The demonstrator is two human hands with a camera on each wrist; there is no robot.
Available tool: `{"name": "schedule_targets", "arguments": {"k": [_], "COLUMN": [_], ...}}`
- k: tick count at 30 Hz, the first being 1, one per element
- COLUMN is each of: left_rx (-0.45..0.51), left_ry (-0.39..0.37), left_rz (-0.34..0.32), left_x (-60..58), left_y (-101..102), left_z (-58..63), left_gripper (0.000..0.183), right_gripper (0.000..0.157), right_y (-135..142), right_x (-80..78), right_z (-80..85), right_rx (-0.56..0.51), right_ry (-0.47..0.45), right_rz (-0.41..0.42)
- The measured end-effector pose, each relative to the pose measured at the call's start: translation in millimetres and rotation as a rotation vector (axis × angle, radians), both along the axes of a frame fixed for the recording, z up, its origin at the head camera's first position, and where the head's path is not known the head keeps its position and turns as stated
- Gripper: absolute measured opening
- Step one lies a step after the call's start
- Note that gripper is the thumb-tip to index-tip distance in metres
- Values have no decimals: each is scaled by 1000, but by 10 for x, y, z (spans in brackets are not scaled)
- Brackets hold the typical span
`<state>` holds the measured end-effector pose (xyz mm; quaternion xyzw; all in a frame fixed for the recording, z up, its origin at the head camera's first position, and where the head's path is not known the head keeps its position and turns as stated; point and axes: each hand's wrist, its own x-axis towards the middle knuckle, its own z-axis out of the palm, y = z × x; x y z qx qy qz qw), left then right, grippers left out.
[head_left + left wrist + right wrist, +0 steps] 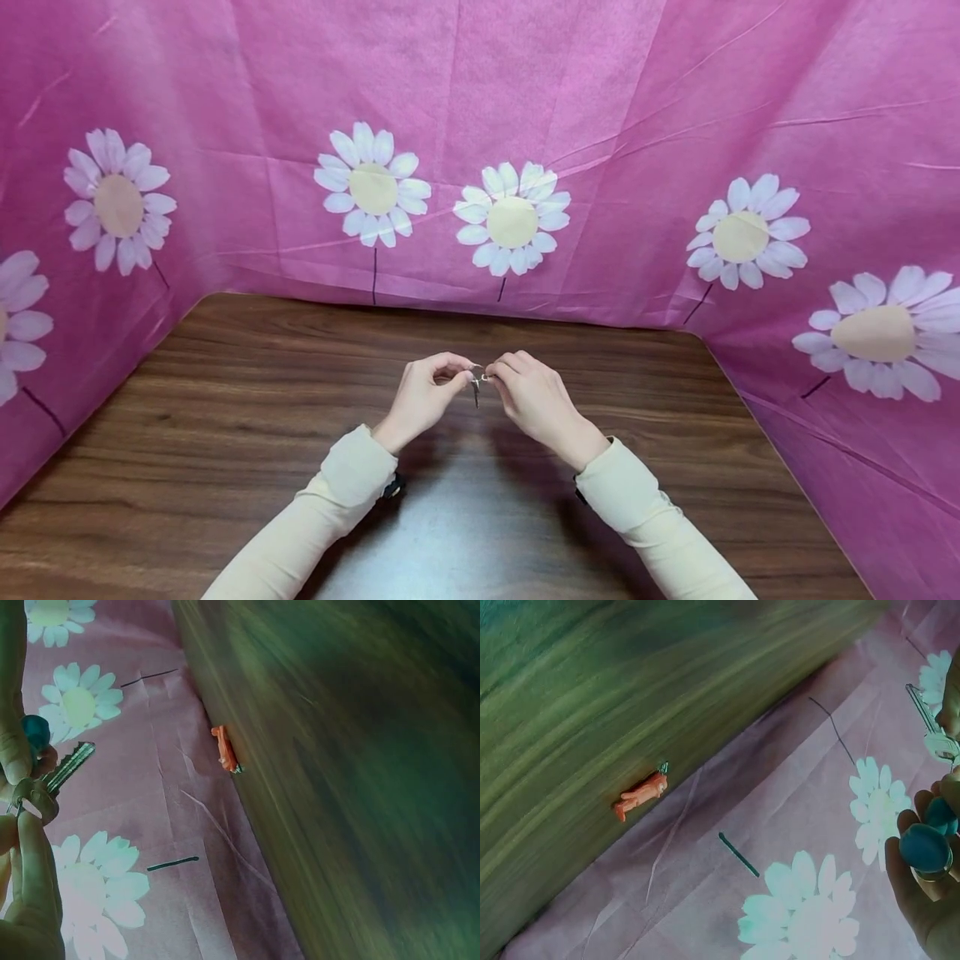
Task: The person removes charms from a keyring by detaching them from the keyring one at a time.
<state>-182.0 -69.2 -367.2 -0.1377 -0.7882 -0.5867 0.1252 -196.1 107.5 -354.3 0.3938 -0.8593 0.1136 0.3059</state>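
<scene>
A silver key (pixel 476 393) hangs at the fingertips of my left hand (pixel 423 396), which pinches it near its head above the table. Close beside it, my right hand (pixel 536 400) pinches a small metal ring (pixel 484 377) between thumb and fingers. In the right wrist view, shiny blue rounded pieces (pixel 925 847) lie within the curled fingers of the right hand. The left wrist view shows the key's toothed blade (pixel 71 765) pointing away from the fingers, with both hands' fingertips meeting around its head.
A small orange figure (pixel 641 793) with a green tip lies on the brown wooden table (pixel 225 417), near its edge in the wrist views. Behind the head view's hands it is hidden. A pink cloth (pixel 585 83) with white flowers surrounds the table's back and sides.
</scene>
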Motion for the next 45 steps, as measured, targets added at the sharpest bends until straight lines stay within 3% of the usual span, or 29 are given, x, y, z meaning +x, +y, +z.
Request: {"name": "schedule_targets", "arguments": {"k": [5, 8, 15, 18, 23, 31, 36, 39, 41, 45], "left_rx": [16, 10, 19, 20, 10, -92, -104, -133, -201, -338], "left_ry": [-69, -75, -88, -115, -107, -62, -30, 61, 174, 389], "left_rz": [-15, -9, 1, 10, 25, -2, -21, -40, -37, 27], "left_x": [33, -48, -66, -61, -43, -17, -22, -11, 2, 22], "left_y": [-4, -18, -13, -2, 7, 6, -3, -1, 3, 9], "left_z": [54, -49, -14, -14, -18, -55, -28, -9, 2, 13], "left_gripper": [10, 8, 6, 6, 5, 4, 8, 12, 13, 10], "right_gripper": [4, 4, 8, 8, 6, 4, 3, 4, 4, 4], "right_y": [8, 9, 35, 43, 39, 16, 3, 5, 7, 2], "right_x": [5, -5, -31, -37, -23, 38, 63, 75, 79, 91], "right_z": [26, 33, 41, 29, 2, 51, 86, 89, 85, 85], "right_rx": [42, 76, 120, 119, 70, -133, -167, -157, -149, -154], "right_ry": [40, 110, 251, 261, 135, -310, -377, -391, -398, -402], "right_rz": [33, 44, 60, 71, 77, 62, 53, 45, 41, 50]}}
